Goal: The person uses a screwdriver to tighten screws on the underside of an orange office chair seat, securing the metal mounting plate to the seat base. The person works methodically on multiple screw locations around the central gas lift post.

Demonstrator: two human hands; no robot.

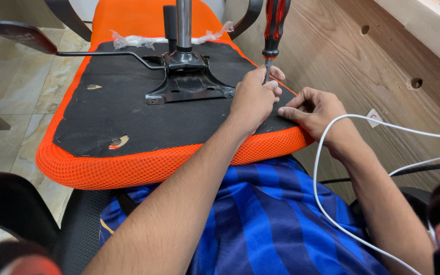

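An orange mesh chair seat point(143, 165) lies upside down across my lap, its black underside point(128, 109) facing up. My left hand point(253, 99) is closed around the metal shaft of a screwdriver with a red and black handle point(275, 25). It stands upright with its tip at the seat's right edge. My right hand point(314, 109) rests just right of it, fingertips pressing on the black fabric by the orange rim, with nothing visible in it.
A black metal mechanism plate point(189, 84) with a steel column point(183, 23) and a lever with a black paddle point(19, 33) is fixed mid-seat. Open mounting holes point(118, 141) show at the left. A white cable point(327, 153) loops over my right wrist. A wooden panel point(383, 66) stands at the right.
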